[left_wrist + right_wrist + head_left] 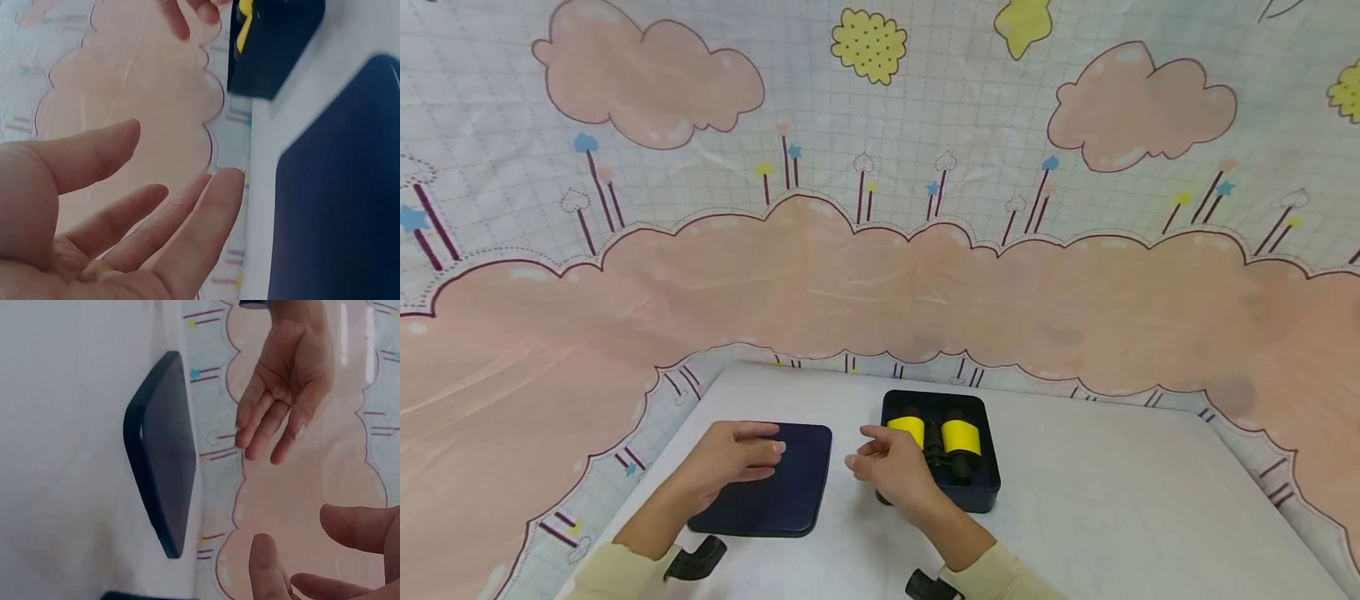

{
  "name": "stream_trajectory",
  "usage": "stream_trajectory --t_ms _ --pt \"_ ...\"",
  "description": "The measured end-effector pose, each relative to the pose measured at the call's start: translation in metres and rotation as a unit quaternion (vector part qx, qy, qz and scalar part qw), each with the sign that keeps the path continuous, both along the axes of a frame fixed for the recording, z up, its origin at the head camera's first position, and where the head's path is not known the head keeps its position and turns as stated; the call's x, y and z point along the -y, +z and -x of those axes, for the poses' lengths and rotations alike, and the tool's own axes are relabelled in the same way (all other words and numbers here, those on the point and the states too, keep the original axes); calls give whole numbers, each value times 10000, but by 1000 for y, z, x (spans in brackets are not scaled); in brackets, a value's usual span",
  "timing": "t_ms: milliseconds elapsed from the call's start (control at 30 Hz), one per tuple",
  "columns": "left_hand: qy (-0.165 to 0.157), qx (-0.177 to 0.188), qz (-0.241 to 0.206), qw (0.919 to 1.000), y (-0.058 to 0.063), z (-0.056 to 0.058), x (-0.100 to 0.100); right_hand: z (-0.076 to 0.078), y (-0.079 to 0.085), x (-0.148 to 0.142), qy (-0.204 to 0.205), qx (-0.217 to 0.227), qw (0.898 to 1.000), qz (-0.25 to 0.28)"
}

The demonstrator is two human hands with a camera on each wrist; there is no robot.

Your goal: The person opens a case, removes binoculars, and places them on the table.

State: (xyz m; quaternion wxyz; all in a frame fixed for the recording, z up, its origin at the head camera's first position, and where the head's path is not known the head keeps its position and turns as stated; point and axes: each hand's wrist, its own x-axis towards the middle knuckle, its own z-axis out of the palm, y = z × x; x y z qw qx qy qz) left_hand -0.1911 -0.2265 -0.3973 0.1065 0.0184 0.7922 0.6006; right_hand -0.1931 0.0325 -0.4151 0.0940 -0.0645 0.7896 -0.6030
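Observation:
My left hand (730, 458) hovers over a flat dark blue lid (782, 504), its fingers relaxed and holding nothing. In the left wrist view, the thumb and fingers (206, 219) are spread apart with a gap between them. A dark blue box (981, 502) stands to the right of the lid, and inside it lies a pair of yellow and black binoculars (961, 437). At the box's left side, my right hand (898, 471) overlaps part of the binoculars in the head view. Its fingers are loosely bent around nothing.
Both items lie on a white tabletop (1112, 500). Behind the table hangs a cloth printed with clouds (880, 283). Each wrist carries a black strap-like mount, the left mount (698, 560) near the lid's front edge and the right mount (931, 585) in front of the box.

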Motion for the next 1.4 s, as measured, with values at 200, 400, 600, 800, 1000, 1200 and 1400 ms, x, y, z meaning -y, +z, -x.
stream_trajectory --t_ms 200,400,600,800,1000,1200,1400 --pt "-210 20 -264 9994 7 6 -26 5 6 -21 -166 -83 9997 -136" --pt "-418 -12 -422 9982 10 10 -48 9 11 -38 -385 -183 9981 -442" --pt "-295 -30 -441 9986 10 15 -71 15 14 -51 -465 -512 9938 -874" --pt "-98 8 -277 9996 2 26 -100 20 11 -71 -651 -785 9871 -1231" --pt "13 41 278 9996 -18 38 -121 22 1 -84 -621 -1064 9727 -1966" --pt "90 161 454 9988 -27 46 -135 29 -6 -90 -456 -1409 9555 -2550" --pt "29 109 782 9969 -33 48 -145 37 -10 -95 -104 -1821 9194 -3484"
